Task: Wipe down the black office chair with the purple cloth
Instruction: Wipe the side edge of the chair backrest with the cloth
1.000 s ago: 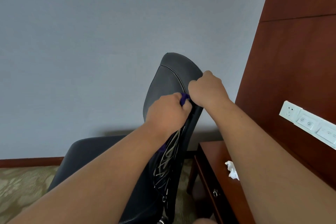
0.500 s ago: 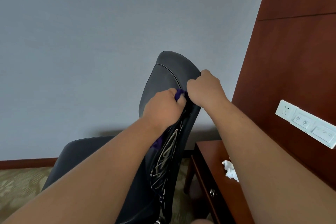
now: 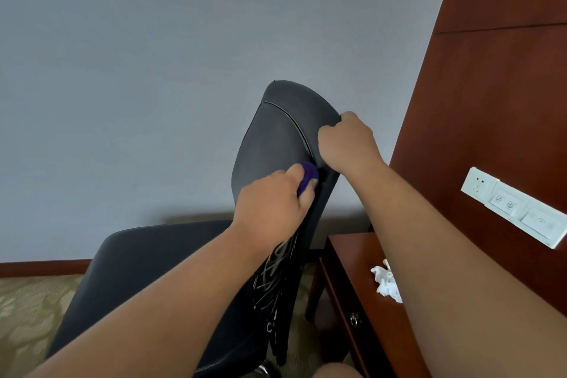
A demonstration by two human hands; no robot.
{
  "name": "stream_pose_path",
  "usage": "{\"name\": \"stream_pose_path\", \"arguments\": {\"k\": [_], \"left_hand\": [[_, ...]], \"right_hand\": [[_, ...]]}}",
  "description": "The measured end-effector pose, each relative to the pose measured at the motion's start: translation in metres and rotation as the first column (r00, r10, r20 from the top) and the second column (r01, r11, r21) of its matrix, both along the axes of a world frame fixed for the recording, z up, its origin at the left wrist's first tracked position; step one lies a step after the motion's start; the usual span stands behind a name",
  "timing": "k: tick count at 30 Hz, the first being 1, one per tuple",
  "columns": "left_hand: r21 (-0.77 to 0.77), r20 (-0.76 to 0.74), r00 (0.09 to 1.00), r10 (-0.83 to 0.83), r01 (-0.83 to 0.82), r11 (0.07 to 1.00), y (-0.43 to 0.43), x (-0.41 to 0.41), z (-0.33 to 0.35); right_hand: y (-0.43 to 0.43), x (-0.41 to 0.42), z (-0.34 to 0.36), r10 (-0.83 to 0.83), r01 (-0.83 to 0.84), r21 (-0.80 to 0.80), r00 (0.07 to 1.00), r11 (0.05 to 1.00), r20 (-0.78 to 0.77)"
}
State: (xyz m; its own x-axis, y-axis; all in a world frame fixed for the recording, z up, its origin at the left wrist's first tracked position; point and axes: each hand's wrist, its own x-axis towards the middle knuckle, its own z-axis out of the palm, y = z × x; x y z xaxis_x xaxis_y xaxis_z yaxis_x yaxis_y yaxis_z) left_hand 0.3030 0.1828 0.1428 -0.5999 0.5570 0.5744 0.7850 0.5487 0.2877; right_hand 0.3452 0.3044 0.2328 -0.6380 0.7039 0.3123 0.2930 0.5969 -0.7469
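Mid-wipe: the left hand (image 3: 270, 202) has its grip clamped on the purple cloth (image 3: 308, 175), the right hand (image 3: 346, 144) clamps the black office chair (image 3: 276, 138) by its back edge; the next stroke likely follows that edge.

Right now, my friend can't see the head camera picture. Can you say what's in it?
The left hand holds a bunched purple cloth against the backrest of a black padded office chair, while the right hand grips the backrest's edge. A dark wooden side table with crumpled white tissue stands on the right.
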Motion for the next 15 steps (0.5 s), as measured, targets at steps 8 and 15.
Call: {"name": "stream_pose_path", "arguments": {"k": [8, 15], "left_hand": [[0.118, 0.246, 0.969, 0.001, -0.031, 0.993, 0.022, -0.003, 0.025], [0.177, 0.201, 0.976, -0.081, 0.045, 0.983, 0.014, 0.003, 0.001]], "right_hand": [[0.004, -0.005, -0.002, -0.002, 0.002, 0.004, 1.000, 1.000, -0.019], [0.008, -0.006, -0.004, 0.006, -0.006, 0.016, 0.999, 1.000, -0.033]]}}
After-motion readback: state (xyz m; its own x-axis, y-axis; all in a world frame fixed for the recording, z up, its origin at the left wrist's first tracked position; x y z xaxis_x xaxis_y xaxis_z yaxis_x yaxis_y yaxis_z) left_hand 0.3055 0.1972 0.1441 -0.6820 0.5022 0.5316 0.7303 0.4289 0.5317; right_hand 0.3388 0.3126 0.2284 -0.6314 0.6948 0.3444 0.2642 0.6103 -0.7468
